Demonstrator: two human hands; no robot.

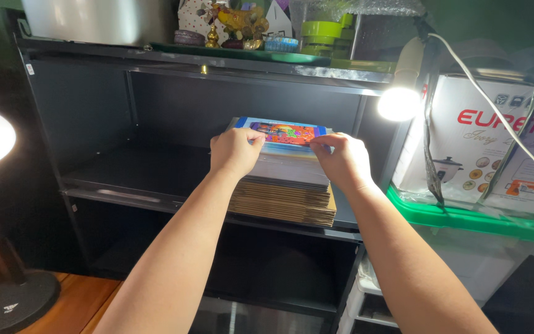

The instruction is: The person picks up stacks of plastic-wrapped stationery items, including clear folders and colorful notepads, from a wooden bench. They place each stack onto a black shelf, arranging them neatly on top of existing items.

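Both hands reached into a dark metal shelf [125, 192]: left hand [235, 150] and right hand [341, 159] each had fingers pinched together on the near edge of a flat, glossy, blue-bordered colourful box [282, 133], which lay atop a stack of flattened brown corrugated cardboard [285, 201] w/ paler sheets between. Stack sat at shelf's right half, front edge near the lip; open room to its left. Right of shelf, a lit bulb [398, 103], white cartons [495, 142] w/ red lettering on a green-lidded bin [465, 218].
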